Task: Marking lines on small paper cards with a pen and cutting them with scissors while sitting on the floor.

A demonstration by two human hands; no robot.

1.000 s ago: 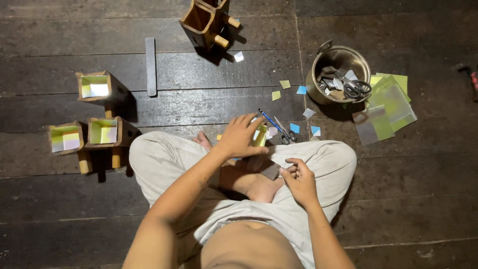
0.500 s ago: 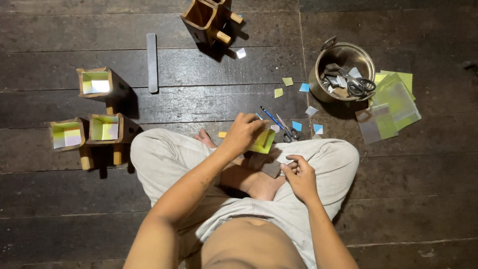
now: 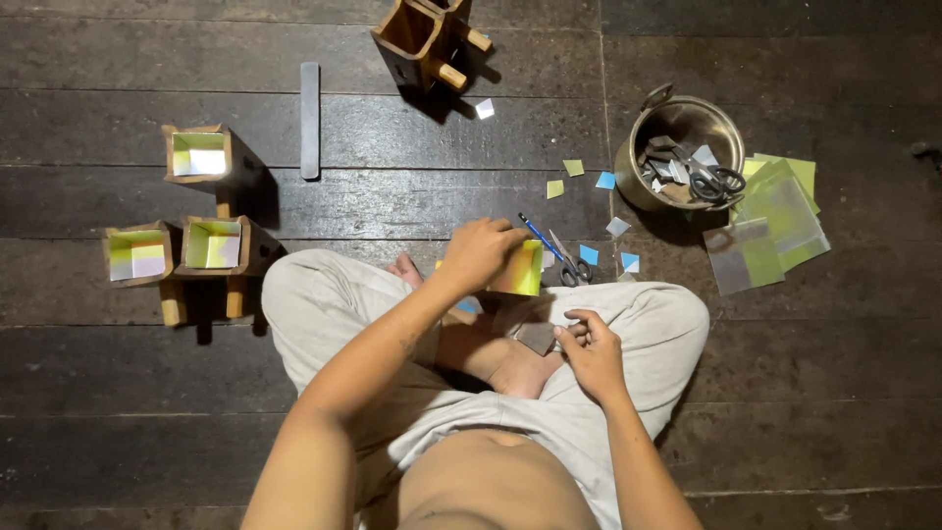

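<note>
I sit cross-legged on a dark plank floor. My left hand (image 3: 481, 253) grips a small box lined with yellow-green paper (image 3: 523, 269), held just above my shins. My right hand (image 3: 592, 345) rests on my right knee, fingers curled around a small dark scrap of paper (image 3: 538, 338). A blue pen (image 3: 541, 237) and small scissors (image 3: 567, 265) lie on the floor just beyond the box.
Three wooden boxes lined with coloured paper (image 3: 201, 157) (image 3: 137, 255) (image 3: 216, 245) stand at left. A grey ruler (image 3: 310, 120) lies behind them; another wooden box (image 3: 422, 39) lies tipped at the back. A metal pot (image 3: 638, 186) holds scissors; green sheets (image 3: 780, 211) and paper bits (image 3: 564, 177) lie nearby.
My left hand has lifted the yellow-green box slightly and turned it, so its lined side shows more. My right hand stays on the knee with small finger movements.
</note>
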